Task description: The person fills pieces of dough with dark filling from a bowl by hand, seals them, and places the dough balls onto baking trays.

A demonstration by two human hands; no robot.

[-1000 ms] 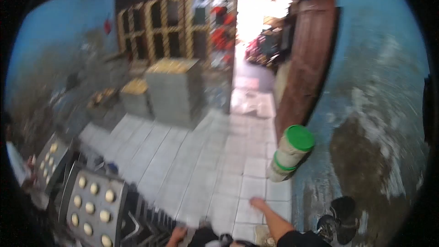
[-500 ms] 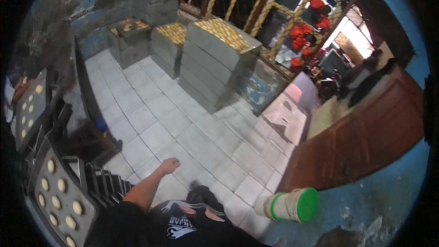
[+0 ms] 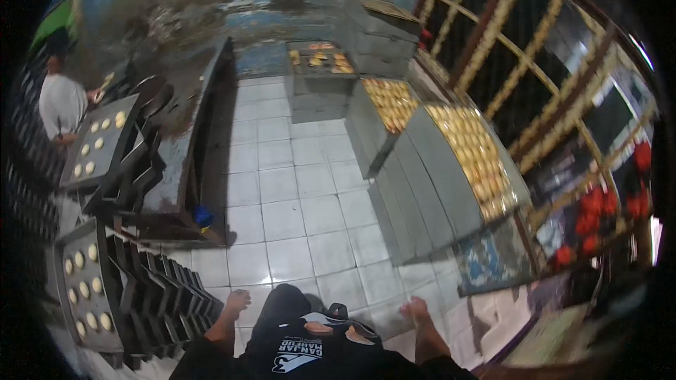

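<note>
My left hand (image 3: 239,300) hangs low over the tiled floor, fingers loosely curled and apart, holding nothing. Nearest to it is a stack of dark metal trays (image 3: 165,285). On top of that stack, a baking tray (image 3: 98,309) carries several pale round dough pieces (image 3: 84,289). My right hand (image 3: 415,307) is out to the other side above the floor, fingers slightly apart with nothing in them. Ahead of it stands a tall stack of grey crates (image 3: 415,204), topped with rows of golden buns (image 3: 475,158) under shiny clear film.
A second tray (image 3: 105,144) of dough stands beyond the first, beside a person in a white shirt (image 3: 62,102). A long dark worktable (image 3: 172,162) borders the white tiled floor (image 3: 282,190). Lower crates (image 3: 317,95) stand by the back wall. A barred window (image 3: 542,63) is at right.
My view has swung left, bringing the worktable and the person in white further into sight. My right hand has come into view; the green-lidded bucket has left it.
</note>
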